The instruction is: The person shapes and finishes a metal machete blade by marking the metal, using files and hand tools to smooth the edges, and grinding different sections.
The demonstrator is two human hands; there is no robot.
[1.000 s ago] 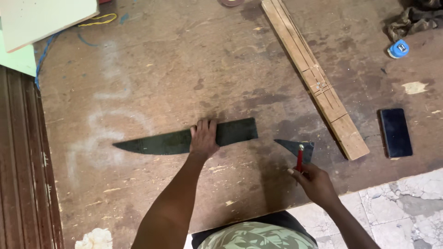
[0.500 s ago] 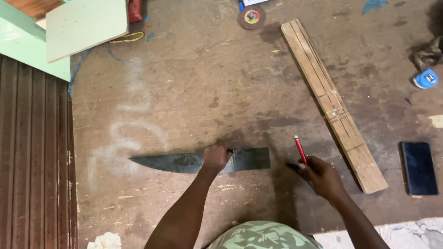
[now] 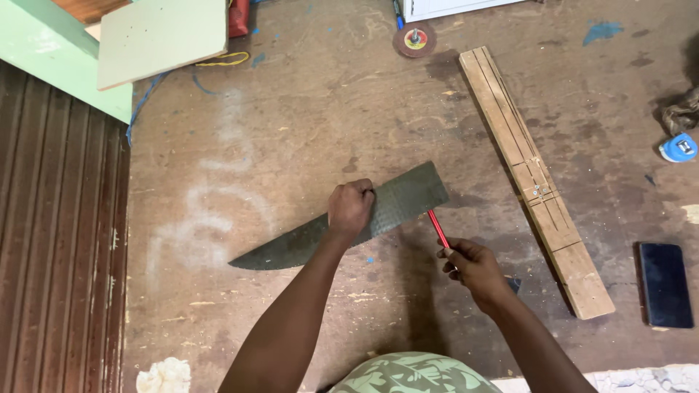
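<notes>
Left hand (image 3: 350, 206) presses fisted on the dark blade-shaped sheet (image 3: 342, 218) (arm outstretched); right hand (image 3: 470, 263) pinches a red pencil (image 3: 437, 228).

A workshop: stained board floor (image 3: 306, 116), grinding disc (image 3: 414, 40), wooden plank (image 3: 535, 175), tape measure (image 3: 678, 148).

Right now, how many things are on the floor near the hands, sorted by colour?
Dark grey: 1, the curved sheet under the left hand
Red: 1, the pencil in the right hand
Brown: 1, the plank
Black: 1, the phone
Blue: 1, the tape measure
Total: 5
</notes>
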